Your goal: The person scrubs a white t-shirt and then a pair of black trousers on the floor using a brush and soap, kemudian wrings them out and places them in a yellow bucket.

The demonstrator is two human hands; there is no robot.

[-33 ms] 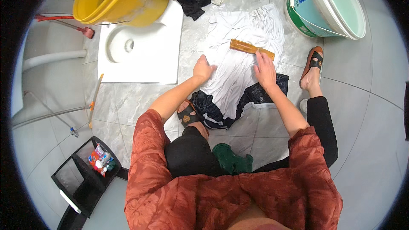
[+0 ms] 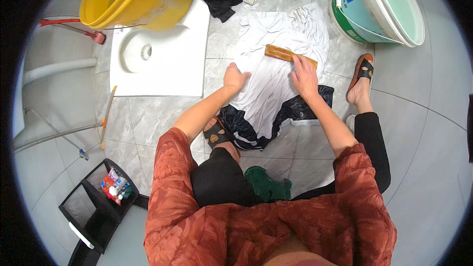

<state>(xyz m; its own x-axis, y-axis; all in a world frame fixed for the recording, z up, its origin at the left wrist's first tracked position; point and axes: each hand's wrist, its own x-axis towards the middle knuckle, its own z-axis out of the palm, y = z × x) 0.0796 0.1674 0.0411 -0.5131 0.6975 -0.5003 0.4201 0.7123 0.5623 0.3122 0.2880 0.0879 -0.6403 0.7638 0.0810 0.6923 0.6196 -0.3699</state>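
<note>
White on the cloth (image 2: 256, 81), dark with pale marks along its edge; amber brown on the brush (image 2: 281, 53). Yellow on the bucket (image 2: 165, 5), marbled grey on the floor (image 2: 129, 118), leaf-patterned rust red on the shirt (image 2: 172, 177).

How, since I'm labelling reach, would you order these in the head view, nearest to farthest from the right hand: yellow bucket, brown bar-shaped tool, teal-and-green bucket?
1. Brown bar-shaped tool: at the fingertips of the right hand, on the white cloth.
2. Teal-and-green bucket: upper right.
3. Yellow bucket: upper left.
</note>
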